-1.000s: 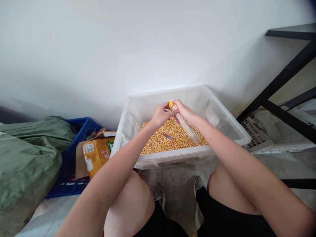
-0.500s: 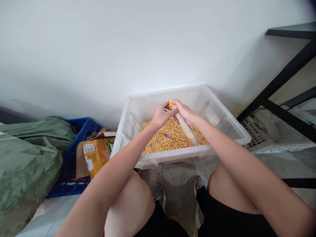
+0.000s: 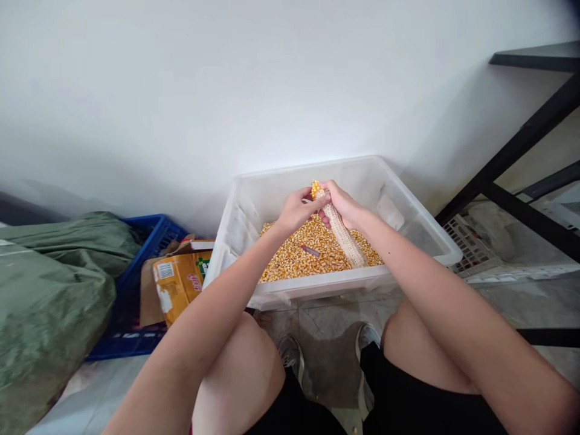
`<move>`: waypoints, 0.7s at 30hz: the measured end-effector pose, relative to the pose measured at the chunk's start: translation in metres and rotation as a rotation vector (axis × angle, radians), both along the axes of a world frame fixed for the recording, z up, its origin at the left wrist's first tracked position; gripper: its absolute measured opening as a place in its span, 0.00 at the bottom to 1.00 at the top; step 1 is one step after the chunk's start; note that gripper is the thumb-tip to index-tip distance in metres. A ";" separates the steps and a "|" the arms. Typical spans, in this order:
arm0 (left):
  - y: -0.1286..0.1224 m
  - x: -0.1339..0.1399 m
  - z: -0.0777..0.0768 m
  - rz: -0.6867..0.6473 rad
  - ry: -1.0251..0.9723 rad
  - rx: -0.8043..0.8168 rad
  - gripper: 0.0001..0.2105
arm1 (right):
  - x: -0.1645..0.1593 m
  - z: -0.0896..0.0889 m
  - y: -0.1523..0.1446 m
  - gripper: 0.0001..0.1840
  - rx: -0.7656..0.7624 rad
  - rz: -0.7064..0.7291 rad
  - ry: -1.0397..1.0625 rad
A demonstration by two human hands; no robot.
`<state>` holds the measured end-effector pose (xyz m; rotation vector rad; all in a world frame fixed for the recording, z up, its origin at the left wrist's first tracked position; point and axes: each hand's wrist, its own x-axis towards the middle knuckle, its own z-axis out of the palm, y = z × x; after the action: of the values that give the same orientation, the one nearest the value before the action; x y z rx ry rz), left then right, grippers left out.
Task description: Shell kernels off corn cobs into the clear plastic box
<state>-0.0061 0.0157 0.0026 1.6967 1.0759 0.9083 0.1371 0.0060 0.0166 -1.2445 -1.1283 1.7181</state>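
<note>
A corn cob (image 3: 345, 238), mostly bare and pale, slants over the bin with yellow kernels left only at its upper end. My right hand (image 3: 342, 202) is wrapped round its upper part. My left hand (image 3: 298, 208) closes on the same cob just beside the kernelled tip, with the thumb reaching across it; some fingertips are hidden behind. Beneath both hands, loose corn kernels (image 3: 290, 266) cover the floor of the translucent plastic bin (image 3: 308, 281). A small dark reddish strip (image 3: 310, 251) lies on the kernels.
Left of the bin stand a blue crate (image 3: 131, 344), a torn yellow carton (image 3: 176, 287) and a green tarp-like sack (image 3: 54, 290). A black metal frame (image 3: 512, 148) rises at the right, with a pale plastic basket (image 3: 471, 244) under it. A white wall is behind.
My right hand has shifted slightly on the cob, and more of the yellow kernelled tip now shows. Both hands keep their hold; the bin and its surroundings look the same.
</note>
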 end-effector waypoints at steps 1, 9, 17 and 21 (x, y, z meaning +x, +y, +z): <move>0.000 -0.001 0.001 -0.010 -0.006 -0.023 0.19 | 0.001 0.000 0.001 0.29 -0.014 0.002 0.020; -0.005 0.005 0.003 0.015 -0.059 -0.069 0.17 | 0.000 -0.001 0.002 0.25 -0.020 -0.008 0.029; -0.007 0.007 0.002 0.047 -0.147 -0.124 0.16 | 0.000 -0.002 0.003 0.28 -0.031 0.043 0.063; -0.006 0.008 0.001 0.048 -0.135 -0.133 0.16 | -0.001 -0.005 0.003 0.25 0.023 0.018 0.047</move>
<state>0.0019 0.0094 0.0036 1.4856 1.0664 0.9464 0.1358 0.0089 0.0115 -1.1778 -1.1320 1.7337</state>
